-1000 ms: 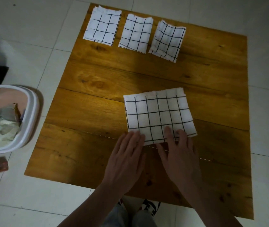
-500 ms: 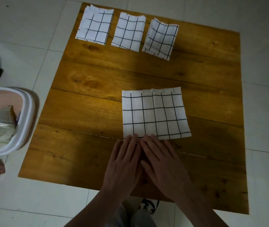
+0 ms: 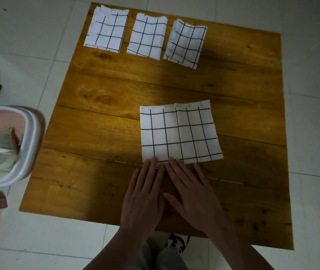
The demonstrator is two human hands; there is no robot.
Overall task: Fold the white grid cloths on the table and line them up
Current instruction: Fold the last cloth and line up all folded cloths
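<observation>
- Little has been changed since half a second ago: both hands are kept flat at the near hem, the right one drawn slightly closer.
- A half-folded white cloth with a black grid (image 3: 180, 133) is laid near the middle of the square wooden table (image 3: 116, 94), its long axis running left to right (the far edge shows layered hems).
- The left hand (image 3: 143, 197) and right hand (image 3: 192, 195) are spread open, palms down, fingertips touching the cloth's near edge; nothing is gripped.
- Three folded grid cloths (image 3: 147, 36) are lined up along the far edge, long axes pointing away.
- A white bin (image 3: 28, 143) is seen left of the table.
</observation>
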